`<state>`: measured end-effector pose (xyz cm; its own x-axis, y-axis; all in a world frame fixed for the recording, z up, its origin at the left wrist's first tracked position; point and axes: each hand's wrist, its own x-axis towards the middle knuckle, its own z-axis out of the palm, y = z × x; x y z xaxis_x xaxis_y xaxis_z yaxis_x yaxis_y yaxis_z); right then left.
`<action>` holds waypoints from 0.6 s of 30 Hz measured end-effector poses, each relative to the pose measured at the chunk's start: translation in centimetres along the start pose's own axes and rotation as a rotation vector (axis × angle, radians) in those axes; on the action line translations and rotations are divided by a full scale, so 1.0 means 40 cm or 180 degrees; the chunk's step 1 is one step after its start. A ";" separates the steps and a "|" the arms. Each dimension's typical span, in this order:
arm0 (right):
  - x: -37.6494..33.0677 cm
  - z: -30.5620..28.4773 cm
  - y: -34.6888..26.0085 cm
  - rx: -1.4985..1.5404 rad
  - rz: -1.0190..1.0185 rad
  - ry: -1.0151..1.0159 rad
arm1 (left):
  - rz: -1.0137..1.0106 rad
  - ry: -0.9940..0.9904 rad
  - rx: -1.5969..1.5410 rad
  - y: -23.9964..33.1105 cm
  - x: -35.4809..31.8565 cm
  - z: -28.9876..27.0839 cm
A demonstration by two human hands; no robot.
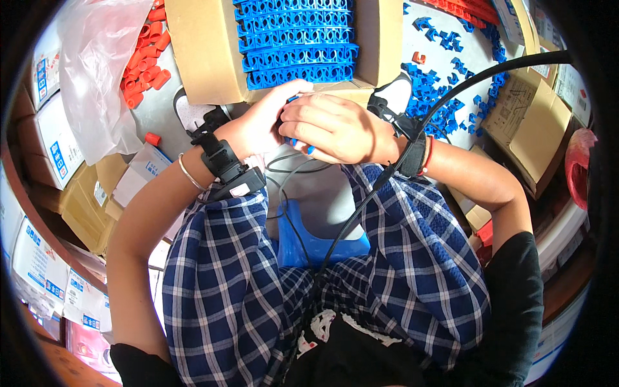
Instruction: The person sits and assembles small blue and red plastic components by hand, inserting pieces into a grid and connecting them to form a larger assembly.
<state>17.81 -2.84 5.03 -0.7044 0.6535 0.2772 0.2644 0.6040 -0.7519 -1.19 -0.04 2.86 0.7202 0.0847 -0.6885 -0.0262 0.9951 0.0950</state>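
Observation:
My left hand (261,122) and my right hand (342,129) meet in front of my knees, at the near edge of an open cardboard box (200,51). Both are closed around small blue plastic clips (311,149), which show only in bits between the fingers. How many clips they hold is hidden. Inside the box, rows of blue plastic clips (296,55) stand lined up side by side, their round openings facing up. The right hand covers part of the left one's fingers.
Loose blue clips (438,97) are scattered on the floor at right. Red pipe fittings (145,64) lie at left beside a clear plastic bag (97,84). A black cable (477,71) crosses over my right wrist. Cartons (529,122) line both sides. I sit on a blue stool (322,251).

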 end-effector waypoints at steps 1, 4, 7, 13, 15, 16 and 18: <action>-0.005 0.002 0.004 0.0050 -0.0036 -0.0009 | -0.0152 0.0194 0.0300 0.027 -0.018 0.041; 0.003 -0.002 0.006 0.0141 -0.0118 0.0043 | -0.0190 0.0207 0.0313 0.025 -0.023 0.042; 0.018 -0.005 0.003 -0.0162 -0.0374 0.0507 | 0.0135 -0.0398 -0.0539 -0.001 0.000 0.014; -0.010 -0.069 0.028 -0.0059 -0.0024 0.0121 | 0.0121 -0.0042 -0.0483 -0.016 0.033 0.013; -0.047 -0.098 0.019 -0.0246 0.1017 0.0044 | 0.0173 -0.0053 -0.0522 -0.032 0.046 0.002; -0.075 -0.102 0.022 -0.0323 0.1492 0.0132 | 0.0217 -0.0089 -0.0542 -0.032 0.053 0.010; -0.104 -0.128 0.043 -0.0536 0.1635 0.0026 | 0.0280 -0.0068 -0.0477 -0.031 0.056 0.015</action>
<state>24.59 -2.19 5.64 -0.4517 0.8871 -0.0956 0.6759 0.2702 -0.6857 0.85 -1.10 1.63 0.7251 0.1723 -0.6667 -0.1918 0.9804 0.0448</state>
